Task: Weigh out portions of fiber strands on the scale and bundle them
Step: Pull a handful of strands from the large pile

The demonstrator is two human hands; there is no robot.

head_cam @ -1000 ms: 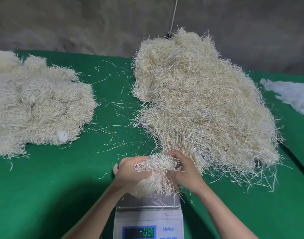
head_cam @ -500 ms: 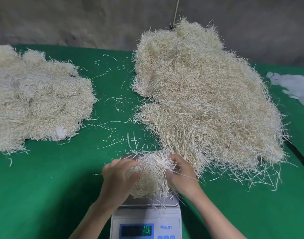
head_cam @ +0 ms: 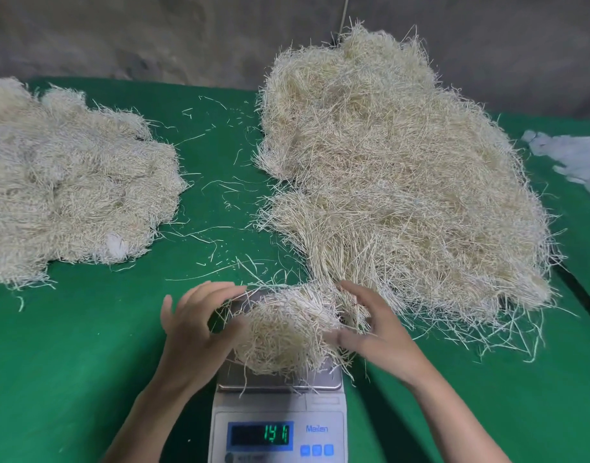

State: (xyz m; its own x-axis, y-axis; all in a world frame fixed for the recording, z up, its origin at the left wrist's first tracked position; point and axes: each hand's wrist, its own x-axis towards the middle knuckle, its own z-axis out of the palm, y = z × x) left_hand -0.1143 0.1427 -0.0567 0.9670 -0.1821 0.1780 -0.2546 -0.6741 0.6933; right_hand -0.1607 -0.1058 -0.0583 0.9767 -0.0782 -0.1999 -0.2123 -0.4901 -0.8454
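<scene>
Pale fiber portion [head_cam: 287,332] sits on the scale [head_cam: 277,392] pan, lower centre of frame; display lit, digits unclear. Left hand [head_cam: 200,325] and right hand [head_cam: 370,325] flank it, fingers spread and loose, gripping nothing. Judged: weighing under way, bundling not yet done. Large loose pile [head_cam: 404,178] at right is left to portion. Heap [head_cam: 69,195] at left edge possibly finished; cannot tell.
</scene>
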